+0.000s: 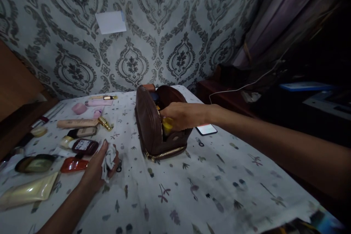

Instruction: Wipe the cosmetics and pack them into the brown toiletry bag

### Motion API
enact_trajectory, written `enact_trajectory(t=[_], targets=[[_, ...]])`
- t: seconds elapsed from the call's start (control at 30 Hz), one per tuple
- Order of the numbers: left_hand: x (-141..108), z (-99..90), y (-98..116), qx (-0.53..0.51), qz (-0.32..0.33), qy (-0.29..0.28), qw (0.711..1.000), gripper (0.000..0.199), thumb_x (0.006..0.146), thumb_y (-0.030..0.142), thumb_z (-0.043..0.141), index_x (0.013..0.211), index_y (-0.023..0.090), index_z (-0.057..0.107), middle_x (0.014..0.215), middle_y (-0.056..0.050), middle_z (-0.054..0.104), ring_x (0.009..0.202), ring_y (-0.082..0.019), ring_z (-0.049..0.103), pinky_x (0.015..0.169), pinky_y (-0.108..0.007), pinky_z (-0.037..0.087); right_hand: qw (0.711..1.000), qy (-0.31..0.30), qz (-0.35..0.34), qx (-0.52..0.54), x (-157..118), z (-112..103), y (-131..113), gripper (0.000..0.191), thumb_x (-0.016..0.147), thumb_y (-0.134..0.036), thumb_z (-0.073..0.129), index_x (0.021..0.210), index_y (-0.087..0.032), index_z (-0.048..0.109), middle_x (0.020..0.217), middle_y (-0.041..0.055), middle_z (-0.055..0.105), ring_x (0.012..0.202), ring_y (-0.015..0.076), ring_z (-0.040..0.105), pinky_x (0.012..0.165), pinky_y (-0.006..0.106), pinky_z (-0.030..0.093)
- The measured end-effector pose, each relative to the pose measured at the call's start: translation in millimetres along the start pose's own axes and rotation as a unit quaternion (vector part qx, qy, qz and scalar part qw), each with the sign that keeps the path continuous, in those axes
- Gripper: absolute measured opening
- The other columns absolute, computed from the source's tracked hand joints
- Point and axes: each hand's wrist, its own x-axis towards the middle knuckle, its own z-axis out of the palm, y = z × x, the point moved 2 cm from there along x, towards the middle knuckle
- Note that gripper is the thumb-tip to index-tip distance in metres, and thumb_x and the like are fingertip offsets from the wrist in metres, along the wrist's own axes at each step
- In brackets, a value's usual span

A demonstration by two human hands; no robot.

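Observation:
A brown cosmetic bag [149,124] stands unzipped on the patterned cloth, its gold zip hanging round the front. My right hand [179,116] reaches into its opening with curled fingers, partly hidden by the bag wall. Against those fingers shows a small yellow item [167,125], its kind unclear. On the left, my left hand [100,162] is closed round a crumpled white wipe [109,162]. Beside that hand lie a red-orange bottle [73,165] and a dark bottle with a pale cap [85,146].
Several cosmetics cover the left side, including a cream tube [30,192], a green bottle [35,163], a gold lipstick [104,123] and a pink jar [79,108]. A lit phone [207,129] lies right of the bag. Patterned wallpaper [131,62] rises behind.

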Motion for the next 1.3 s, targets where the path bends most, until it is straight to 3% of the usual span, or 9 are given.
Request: enact_trajectory(t=[0.23, 0.47, 0.63, 0.9, 1.1, 1.3], targets=[[0.0, -0.7, -0.2, -0.001, 0.009, -0.006, 1.0, 0.058, 0.064, 0.069, 0.076, 0.059, 0.018, 0.049, 0.044, 0.006, 0.045, 0.033, -0.005, 0.034, 0.028, -0.016, 0.025, 0.999, -0.01, -0.032, 0.026, -1.6, 10.4, -3.0, 0.021, 0.08, -0.02, 0.066, 0.1, -0.013, 0.069, 0.084, 0.0032, 0.07, 0.071, 0.0146, 0.06, 0.06, 0.023, 0.037], [-0.9, -0.2, 0.9, 0.021, 0.017, -0.007, 1.0, 0.057, 0.068, 0.069, 0.074, 0.06, 0.017, 0.049, 0.042, 0.005, 0.046, 0.031, -0.005, 0.034, 0.03, -0.016, 0.026, 0.998, -0.016, -0.022, 0.054, 7.7, 23.4, -3.3, 0.027, 0.076, -0.018, 0.072, 0.102, -0.011, 0.071, 0.094, 0.0065, 0.072, 0.083, 0.0172, 0.064, 0.064, 0.022, 0.041], [-1.5, -1.9, -0.1, 0.024, 0.016, 0.005, 1.0, 0.058, 0.066, 0.069, 0.074, 0.062, 0.017, 0.051, 0.043, 0.005, 0.047, 0.032, -0.006, 0.035, 0.03, -0.016, 0.026, 0.996, -0.019, -0.029, 0.079, 20.1, 31.4, -6.4, 0.038, 0.071, -0.012, 0.072, 0.108, -0.013, 0.071, 0.102, 0.0069, 0.073, 0.093, 0.0191, 0.066, 0.075, 0.021, 0.046], [-1.2, -0.5, 1.1, 0.02, 0.007, 0.003, 1.0, 0.057, 0.064, 0.068, 0.076, 0.064, 0.017, 0.051, 0.045, 0.006, 0.048, 0.031, -0.006, 0.036, 0.029, -0.016, 0.028, 0.997, -0.024, -0.03, 0.073, 31.3, 40.9, 0.2, 0.041, 0.067, -0.013, 0.074, 0.108, -0.013, 0.072, 0.095, 0.0061, 0.075, 0.099, 0.0221, 0.067, 0.085, 0.023, 0.049], [-0.5, 0.1, 0.5, 0.014, 0.011, 0.017, 1.0, 0.057, 0.06, 0.067, 0.08, 0.066, 0.017, 0.053, 0.044, 0.006, 0.048, 0.031, -0.006, 0.036, 0.027, -0.016, 0.027, 0.995, -0.031, -0.039, 0.09, 31.7, 40.8, 4.0, 0.04, 0.065, -0.014, 0.076, 0.105, -0.01, 0.073, 0.101, 0.0083, 0.075, 0.098, 0.0226, 0.067, 0.084, 0.023, 0.05], [-1.5, 2.1, 1.3, 0.035, 0.008, 0.015, 0.999, 0.06, 0.059, 0.07, 0.079, 0.059, 0.017, 0.05, 0.042, 0.005, 0.047, 0.031, -0.005, 0.036, 0.028, -0.016, 0.027, 0.993, -0.008, -0.019, 0.119, 36.6, 49.3, 7.9, 0.042, 0.062, -0.014, 0.078, 0.104, -0.011, 0.073, 0.086, 0.0057, 0.075, 0.095, 0.0246, 0.067, 0.087, 0.027, 0.051]])
